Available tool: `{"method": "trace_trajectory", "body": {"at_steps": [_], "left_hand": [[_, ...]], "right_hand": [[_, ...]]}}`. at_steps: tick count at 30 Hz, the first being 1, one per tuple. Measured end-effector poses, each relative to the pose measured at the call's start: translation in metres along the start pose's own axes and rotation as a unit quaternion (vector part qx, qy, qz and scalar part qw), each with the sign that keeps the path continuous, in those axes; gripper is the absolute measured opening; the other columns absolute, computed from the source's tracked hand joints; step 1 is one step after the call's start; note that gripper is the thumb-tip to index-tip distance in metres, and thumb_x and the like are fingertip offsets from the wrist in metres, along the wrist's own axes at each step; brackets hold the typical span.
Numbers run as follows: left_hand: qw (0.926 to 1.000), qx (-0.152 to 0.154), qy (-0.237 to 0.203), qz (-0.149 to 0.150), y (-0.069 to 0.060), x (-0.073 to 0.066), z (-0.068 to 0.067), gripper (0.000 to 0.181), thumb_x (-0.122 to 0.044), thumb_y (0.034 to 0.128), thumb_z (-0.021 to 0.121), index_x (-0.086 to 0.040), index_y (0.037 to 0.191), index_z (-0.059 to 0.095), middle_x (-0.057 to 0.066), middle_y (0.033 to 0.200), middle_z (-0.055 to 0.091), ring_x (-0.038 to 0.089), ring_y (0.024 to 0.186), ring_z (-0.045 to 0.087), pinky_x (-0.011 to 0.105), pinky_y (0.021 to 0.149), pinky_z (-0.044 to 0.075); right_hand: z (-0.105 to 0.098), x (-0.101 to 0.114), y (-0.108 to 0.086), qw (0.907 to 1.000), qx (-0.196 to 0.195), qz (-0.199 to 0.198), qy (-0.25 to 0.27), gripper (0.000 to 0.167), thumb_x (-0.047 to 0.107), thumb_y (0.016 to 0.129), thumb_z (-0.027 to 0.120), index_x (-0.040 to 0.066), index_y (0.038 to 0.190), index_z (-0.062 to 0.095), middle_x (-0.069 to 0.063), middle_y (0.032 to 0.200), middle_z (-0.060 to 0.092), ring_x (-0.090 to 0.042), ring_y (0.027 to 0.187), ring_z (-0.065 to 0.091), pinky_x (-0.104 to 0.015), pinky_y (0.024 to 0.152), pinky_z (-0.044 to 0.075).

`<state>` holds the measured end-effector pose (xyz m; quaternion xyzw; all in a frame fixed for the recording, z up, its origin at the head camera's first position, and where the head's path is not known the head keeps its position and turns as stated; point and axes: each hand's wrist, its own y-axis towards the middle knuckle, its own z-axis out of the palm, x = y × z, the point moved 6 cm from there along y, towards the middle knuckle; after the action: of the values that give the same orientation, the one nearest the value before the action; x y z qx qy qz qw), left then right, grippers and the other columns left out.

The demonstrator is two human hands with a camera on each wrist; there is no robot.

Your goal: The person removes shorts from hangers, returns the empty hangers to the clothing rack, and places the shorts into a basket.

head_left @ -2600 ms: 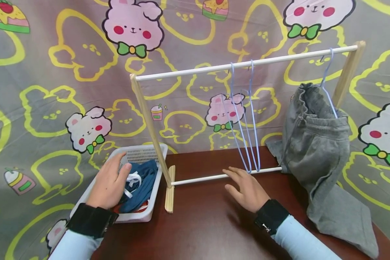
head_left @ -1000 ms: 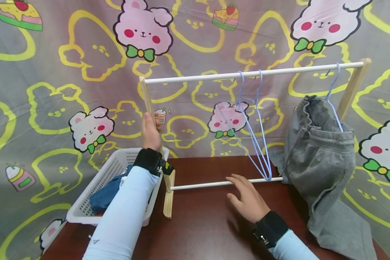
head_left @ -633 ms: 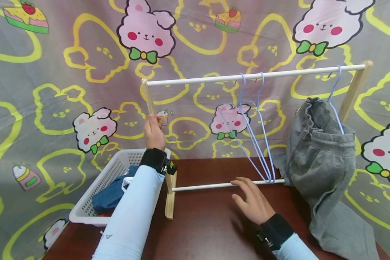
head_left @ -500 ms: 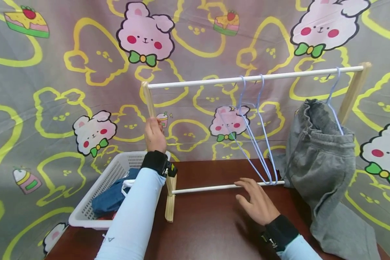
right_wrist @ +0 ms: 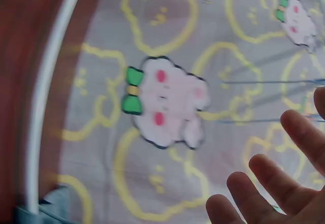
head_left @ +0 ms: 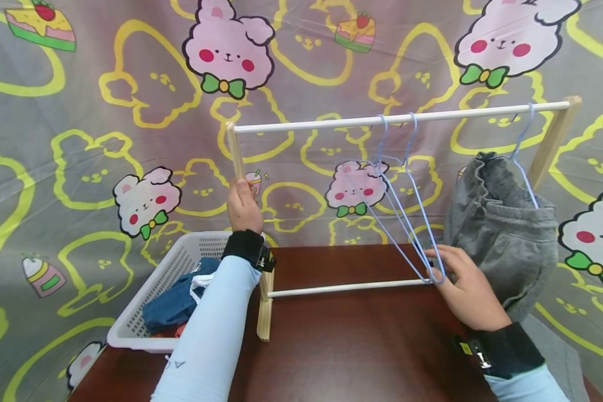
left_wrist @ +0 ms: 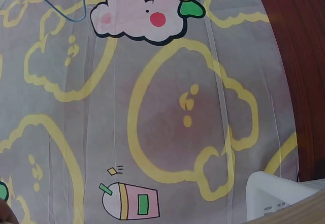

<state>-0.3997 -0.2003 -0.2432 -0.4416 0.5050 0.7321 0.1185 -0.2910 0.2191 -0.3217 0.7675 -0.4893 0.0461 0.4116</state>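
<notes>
My left hand (head_left: 244, 207) grips the left wooden post (head_left: 235, 148) of a small clothes rack. In the head view my right hand (head_left: 464, 287) reaches to the lower ends of two thin blue hangers (head_left: 416, 190), thumb and forefinger beside the wires. Those hangers dangle from the white top rail (head_left: 326, 124). In the right wrist view the fingers (right_wrist: 269, 178) look spread and only slightly bent near the wires. Grey trousers (head_left: 520, 240) hang on another blue hanger (head_left: 525, 178) at the rack's right end, partly hidden by the right hand.
A white plastic basket (head_left: 125, 329) stands left of the rack, holding dark blue cloth (head_left: 173, 304) and something red. The rack's white lower bar (head_left: 352, 288) runs low above the brown table (head_left: 331, 346). A patterned curtain (head_left: 291, 223) closes off the back.
My left hand has moved from over the basket onto the rack post. My right hand has moved right and up to the hangers' lower ends, which have swung rightward.
</notes>
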Motion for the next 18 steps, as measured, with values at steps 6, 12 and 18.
{"method": "trace_trajectory", "body": {"at_steps": [6, 12, 18], "left_hand": [[0.9999, 0.005, 0.007, 0.006, 0.0, 0.0, 0.0, 0.039, -0.033, 0.112, 0.032, -0.001, 0.106, 0.054, 0.0, 0.077, 0.043, 0.016, 0.066, 0.043, 0.028, 0.061, 0.035], [0.9999, 0.012, 0.006, 0.002, -0.003, 0.001, -0.001, 0.038, -0.036, 0.112, 0.031, -0.005, 0.107, 0.053, 0.001, 0.078, 0.041, 0.016, 0.065, 0.04, 0.029, 0.059, 0.032], [0.9998, 0.015, 0.014, 0.005, -0.003, 0.003, -0.001, 0.04, -0.04, 0.1114, 0.031, -0.006, 0.107, 0.052, 0.001, 0.077, 0.041, 0.017, 0.063, 0.04, 0.029, 0.057, 0.031]], "right_hand": [[-0.036, 0.017, 0.002, 0.9996, -0.011, 0.007, -0.025, 0.035, 0.016, 0.103, 0.06, 0.005, 0.136, 0.06, -0.018, 0.142, 0.049, -0.038, 0.114, 0.054, -0.037, 0.087, 0.044], [-0.066, 0.037, 0.005, 0.9978, -0.038, 0.015, -0.053, 0.038, 0.016, 0.101, 0.061, 0.005, 0.138, 0.059, -0.02, 0.145, 0.047, -0.046, 0.116, 0.052, -0.049, 0.088, 0.043], [-0.102, 0.058, 0.023, 0.9886, -0.106, 0.029, -0.103, 0.045, 0.013, 0.098, 0.055, -0.006, 0.139, 0.053, -0.028, 0.151, 0.038, -0.05, 0.14, 0.03, -0.069, 0.112, 0.018]]}}
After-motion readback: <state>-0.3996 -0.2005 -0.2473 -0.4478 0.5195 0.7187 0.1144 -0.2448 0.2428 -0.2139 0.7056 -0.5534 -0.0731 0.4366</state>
